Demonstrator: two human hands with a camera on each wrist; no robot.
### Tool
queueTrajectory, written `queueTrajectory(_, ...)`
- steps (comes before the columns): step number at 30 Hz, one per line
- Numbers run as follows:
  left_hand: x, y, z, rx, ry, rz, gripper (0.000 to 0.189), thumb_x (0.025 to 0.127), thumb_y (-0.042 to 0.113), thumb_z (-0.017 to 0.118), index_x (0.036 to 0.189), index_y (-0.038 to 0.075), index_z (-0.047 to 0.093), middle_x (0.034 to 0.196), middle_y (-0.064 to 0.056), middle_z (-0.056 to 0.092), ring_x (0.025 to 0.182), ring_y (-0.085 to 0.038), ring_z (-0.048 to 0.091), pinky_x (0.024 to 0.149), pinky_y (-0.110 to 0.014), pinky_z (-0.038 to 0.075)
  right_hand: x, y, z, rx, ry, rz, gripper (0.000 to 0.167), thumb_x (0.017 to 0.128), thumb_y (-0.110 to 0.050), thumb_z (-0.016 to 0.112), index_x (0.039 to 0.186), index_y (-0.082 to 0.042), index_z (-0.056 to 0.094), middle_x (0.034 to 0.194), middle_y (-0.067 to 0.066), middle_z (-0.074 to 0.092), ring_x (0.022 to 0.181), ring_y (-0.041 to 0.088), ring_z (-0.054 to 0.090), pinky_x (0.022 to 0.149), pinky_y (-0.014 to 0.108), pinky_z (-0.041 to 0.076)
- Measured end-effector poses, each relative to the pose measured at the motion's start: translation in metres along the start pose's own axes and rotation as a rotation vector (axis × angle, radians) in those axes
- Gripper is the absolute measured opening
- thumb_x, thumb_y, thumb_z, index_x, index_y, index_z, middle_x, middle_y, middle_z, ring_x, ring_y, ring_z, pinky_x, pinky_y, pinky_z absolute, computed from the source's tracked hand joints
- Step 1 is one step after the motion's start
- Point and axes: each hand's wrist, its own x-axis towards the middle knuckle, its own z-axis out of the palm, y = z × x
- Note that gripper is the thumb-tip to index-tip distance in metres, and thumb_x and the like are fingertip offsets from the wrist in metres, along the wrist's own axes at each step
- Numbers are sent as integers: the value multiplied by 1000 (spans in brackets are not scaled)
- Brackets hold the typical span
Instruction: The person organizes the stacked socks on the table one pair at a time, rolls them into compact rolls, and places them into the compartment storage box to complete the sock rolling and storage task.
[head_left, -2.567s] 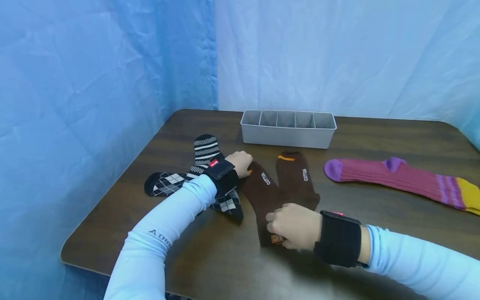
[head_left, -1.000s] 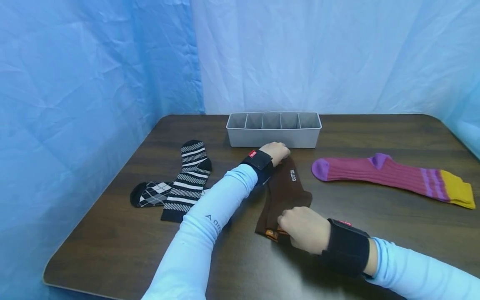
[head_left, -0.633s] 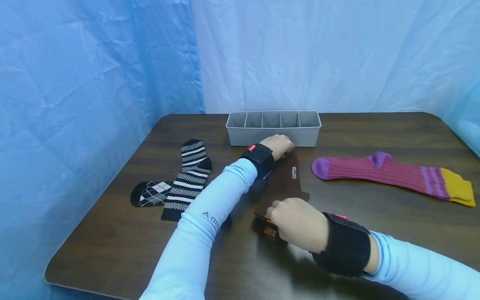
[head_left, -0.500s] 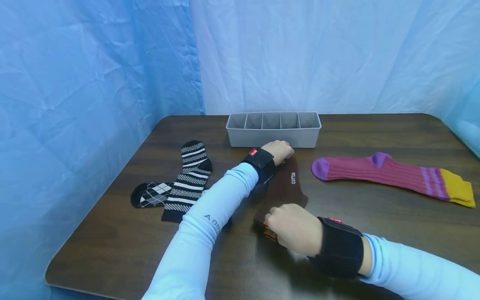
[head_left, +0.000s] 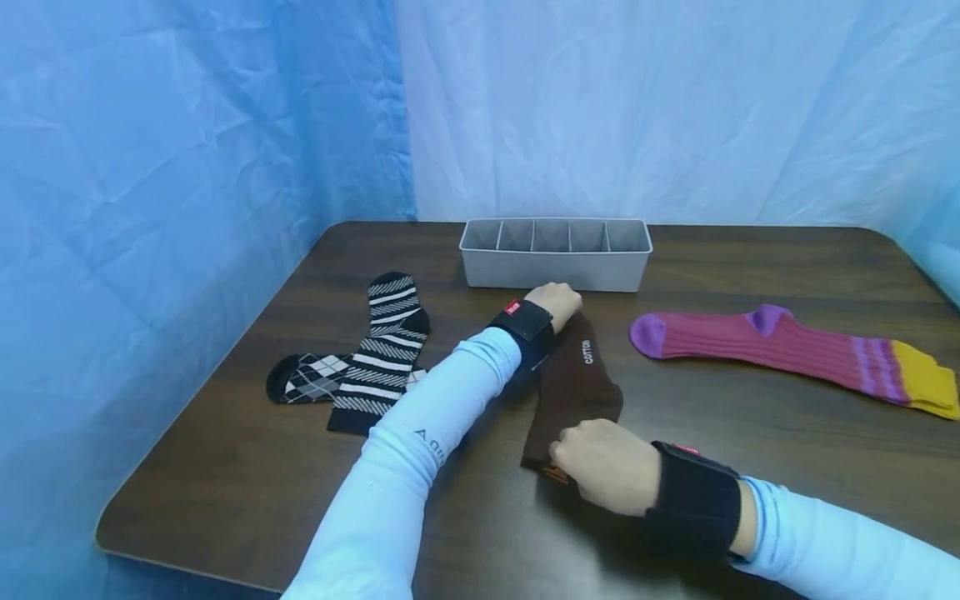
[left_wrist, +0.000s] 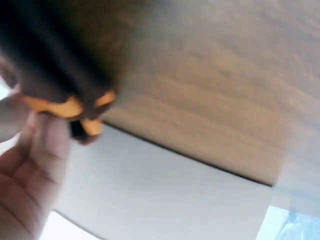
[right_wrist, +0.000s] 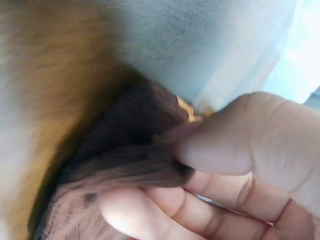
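Observation:
A pair of brown socks marked "COTTON" lies stacked, one over the other, in the middle of the table. At the toe end my left hand pinches the socks; the left wrist view shows orange toe trim of more than one layer by the thumb and fingers. My right hand holds the cuff end, where brown knit is pinched between thumb and fingers in the right wrist view. Most of the lower sock is hidden under the upper one.
A grey divided box stands behind the left hand. Black-and-white striped socks cross over argyle socks on the left. Pink-purple socks with yellow cuffs lie right on the dark wooden table.
The two brown socks were splayed apart; the left one now lies together with the right one. My left hand has moved right with its toe. My right hand stays at the cuffs.

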Motion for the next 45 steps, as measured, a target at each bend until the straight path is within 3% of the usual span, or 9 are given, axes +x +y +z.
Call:
queueTrajectory(7,-9,-5,-13,-28,-105,-159,22,82,8,51,102,11,61,102,-5,62,93,-18,58,78,-31,47,-7,8,-5,29,-69,14,15,62,-7,69,66,-14,57,58,-5,51,51,6,46,47,20,37)
queueTrajectory(13,-23,0,-19,-22,-71,-151,22,75,10,59,96,10,63,91,-4,64,80,-15,61,71,-27,49,-4,2,2,-97,26,-31,15,59,-9,71,63,-14,57,58,-3,52,50,9,48,45,23,37)
queueTrajectory(17,-24,-2,-18,3,-60,-133,23,76,9,58,98,11,62,93,-4,64,84,-15,60,73,-27,49,-6,5,-1,-34,-3,3,14,60,-8,69,62,-15,57,58,-4,51,50,7,47,45,22,38)
queueTrajectory(21,-33,-6,-24,30,-11,-53,22,79,8,55,100,13,60,98,-2,61,89,-15,58,74,-29,48,-14,15,-13,87,17,53,13,64,-14,69,73,-13,59,64,-5,50,53,4,44,47,20,38)
queueTrajectory(26,-82,5,-43,-61,133,208,12,81,15,56,92,15,60,88,3,58,81,-9,56,68,-21,45,-31,25,-20,133,148,76,17,65,-16,70,78,-15,58,69,-8,48,57,0,41,49,18,37)
queueTrajectory(28,-106,12,-45,-114,128,336,7,81,14,56,88,15,60,82,5,58,76,-6,54,66,-16,43,-35,27,-18,178,144,76,15,67,-15,69,77,-17,57,70,-10,48,58,-1,42,50,17,38)
queueTrajectory(31,-130,24,-40,-167,40,470,6,81,14,57,84,16,62,78,6,58,71,-3,52,63,-11,41,-39,29,-12,246,111,46,11,68,-14,67,75,-18,58,71,-13,49,58,-3,43,51,16,38)
queueTrajectory(37,-147,33,-22,-176,-169,491,17,78,23,61,94,18,65,83,5,60,68,-3,52,63,-10,41,-39,32,-2,299,50,12,8,69,-16,67,74,-18,60,72,-14,49,58,-4,43,52,16,39)
queueTrajectory(45,-148,38,-12,-85,-118,485,32,72,36,65,99,18,63,88,5,61,73,-4,53,66,-13,41,-34,30,3,242,36,29,17,66,-26,69,75,-16,60,72,-12,49,57,-4,43,50,18,39)
